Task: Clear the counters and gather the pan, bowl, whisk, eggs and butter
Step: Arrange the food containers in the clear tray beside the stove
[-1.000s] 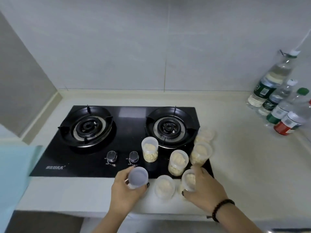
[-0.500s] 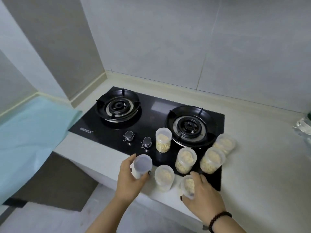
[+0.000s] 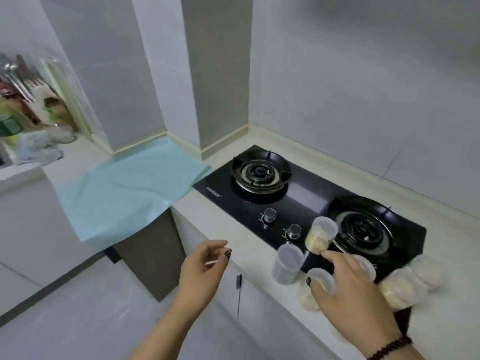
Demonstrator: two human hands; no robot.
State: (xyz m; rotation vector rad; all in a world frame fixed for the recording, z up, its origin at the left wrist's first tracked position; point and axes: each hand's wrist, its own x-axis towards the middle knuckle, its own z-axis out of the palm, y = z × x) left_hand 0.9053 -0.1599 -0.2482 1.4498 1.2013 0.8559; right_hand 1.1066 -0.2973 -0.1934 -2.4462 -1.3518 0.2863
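Plastic tubs point(image 3: 321, 235) crowd the hob point(image 3: 306, 203); little is cleared. One by the front edge is touched by the spread right hand point(image 3: 348, 281); the left hand point(image 3: 201, 268) hangs loose, empty. No pan, bowl, whisk, eggs or butter is seen.

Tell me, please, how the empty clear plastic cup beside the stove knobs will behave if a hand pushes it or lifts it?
The empty cup looks thin-walled and holds nothing, so it is probably very light. It stands tall on a narrower base, so a push near the rim may tip it. Its smooth round wall suggests it would roll once down, perhaps off the counter edge nearby.
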